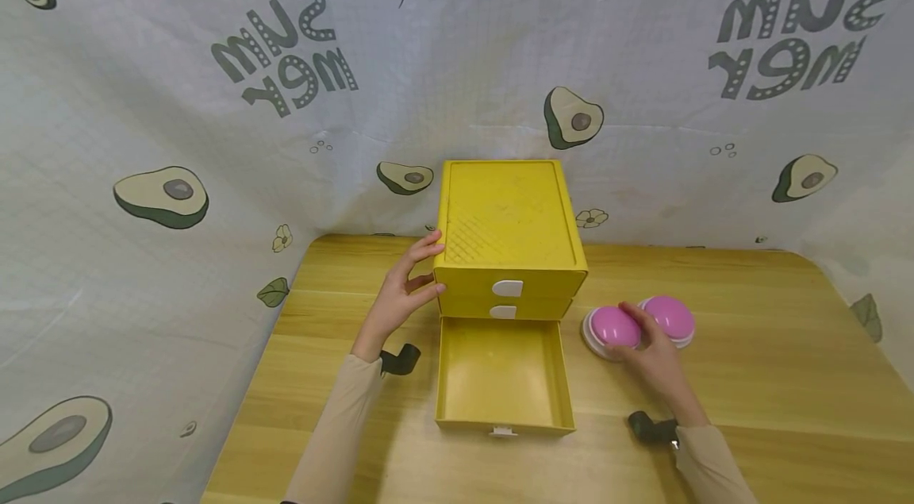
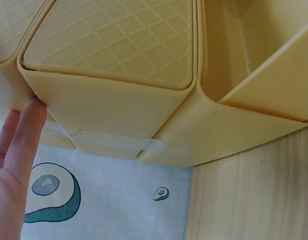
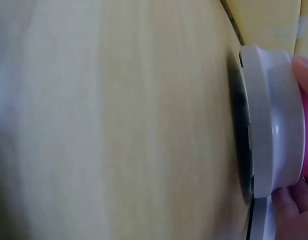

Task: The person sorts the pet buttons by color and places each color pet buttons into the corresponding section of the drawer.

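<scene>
A yellow drawer cabinet (image 1: 507, 210) stands on the wooden table, its bottom drawer (image 1: 503, 377) pulled out with nothing inside. My left hand (image 1: 396, 302) rests its extended fingertips against the cabinet's left side; in the left wrist view two fingers (image 2: 26, 137) touch the yellow casing. To the right of the drawer, my right hand (image 1: 660, 369) grips a round pink push button (image 1: 614, 326) with a white base. In the right wrist view thumb and fingers hold opposite sides of its white base (image 3: 276, 120), over a dark shadow. A second pink button (image 1: 671, 317) sits right beside it.
Two upper drawers with white pull tabs (image 1: 508, 288) are closed. Behind the wooden table (image 1: 757, 345) hangs a white cloth (image 1: 457, 75) printed with avocados. Clear tape (image 2: 118, 140) runs across the cabinet's side. Dark wrist-worn cameras (image 1: 401, 359) sit at both wrists.
</scene>
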Demonstrator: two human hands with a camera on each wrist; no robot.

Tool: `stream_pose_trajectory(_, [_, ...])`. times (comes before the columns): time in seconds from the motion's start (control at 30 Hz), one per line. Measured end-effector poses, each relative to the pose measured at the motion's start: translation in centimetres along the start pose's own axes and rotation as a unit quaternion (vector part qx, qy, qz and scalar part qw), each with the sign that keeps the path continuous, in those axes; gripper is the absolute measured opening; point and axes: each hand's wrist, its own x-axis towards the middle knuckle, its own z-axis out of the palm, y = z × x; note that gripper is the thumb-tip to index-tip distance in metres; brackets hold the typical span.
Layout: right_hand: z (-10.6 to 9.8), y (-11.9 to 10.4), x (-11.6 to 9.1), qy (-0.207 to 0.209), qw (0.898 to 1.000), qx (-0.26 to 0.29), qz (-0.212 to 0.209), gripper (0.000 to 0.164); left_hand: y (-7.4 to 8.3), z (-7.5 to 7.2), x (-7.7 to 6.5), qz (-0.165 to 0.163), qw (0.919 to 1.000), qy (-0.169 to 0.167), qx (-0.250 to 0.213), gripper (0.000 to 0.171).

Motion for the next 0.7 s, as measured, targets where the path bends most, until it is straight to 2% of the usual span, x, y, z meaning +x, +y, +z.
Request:
stream_pose_trajectory(0.17, [-0.1,-0.3,-0.4,0.001,1.0,0.003,-0.002,0.08,0.5,0.1,0.1,-0.016,0.9999,0.003,-0.003,0.055])
stream_pose_trajectory(0.4, [-0.2,-1.3,-0.9,0.009,0.999,0.031,-0.033,0.079,2.9,0.3,0.1,-0.003,1.0,-0.003,0.004,0.051])
stream_pose_trajectory(0.53, [-0.3,-2.2,-1.4,0.01,0.996,0.061,-0.057,0.079,3.0,0.4,0.2,0.0,1.0,-0.003,0.002,0.052])
stream_pose_trajectory(0.7, [-0.6,-3.6,-2.2,0.006,0.995,0.079,-0.066,0.077,3.0,0.4,0.2,0.0,1.0,-0.002,-0.001,0.051])
